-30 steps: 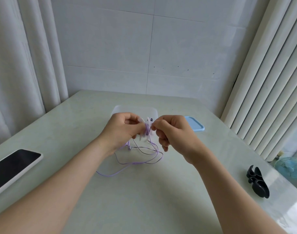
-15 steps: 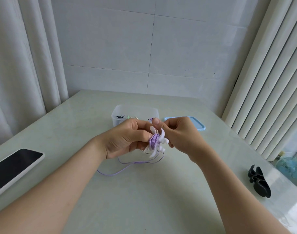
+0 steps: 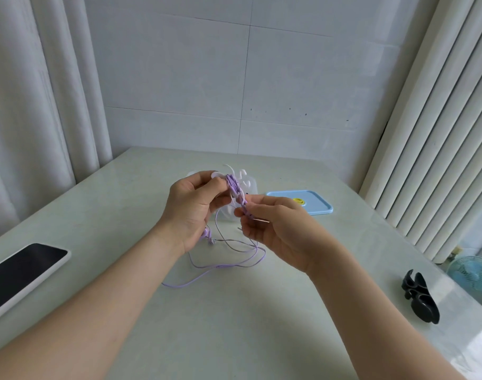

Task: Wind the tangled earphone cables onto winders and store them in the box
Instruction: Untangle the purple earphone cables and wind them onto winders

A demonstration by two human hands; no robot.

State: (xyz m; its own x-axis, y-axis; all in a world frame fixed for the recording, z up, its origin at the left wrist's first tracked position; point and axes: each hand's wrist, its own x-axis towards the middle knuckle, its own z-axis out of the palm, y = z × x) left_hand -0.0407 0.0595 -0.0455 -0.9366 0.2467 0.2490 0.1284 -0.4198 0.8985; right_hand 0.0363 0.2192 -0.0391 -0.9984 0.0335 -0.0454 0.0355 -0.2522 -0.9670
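Winding looked approx half done: your L hand (image 3: 190,212) pinched the white winder (image 3: 246,182) above the table (image 3: 234,325), R hand (image 3: 278,231) pinched the purple cable (image 3: 231,182) just below it; slack lay on the table, boxing was left.

The earphone cable (image 3: 220,266) is plain lilac-purple; its plug (image 3: 260,220) is metallic silver. The winder (image 3: 241,182) is plain white, with lilac turns banding its middle. The box (image 3: 253,186) is clear, colourless plastic. The lid (image 3: 316,207), at 3 o'clock of the box, is light blue with one yellow smiley mark. The second winder (image 3: 421,300), at 4 o'clock, is solid black. The phone (image 3: 20,272), at 9 o'clock, has a black screen in a white casing. The worktop (image 3: 234,325) is pale grey-green, faintly marbled. The wall tiles (image 3: 179,78) are pale grey with thin darker joints. The curtains (image 3: 28,105) are white. The fan (image 3: 473,272) is pale blue.
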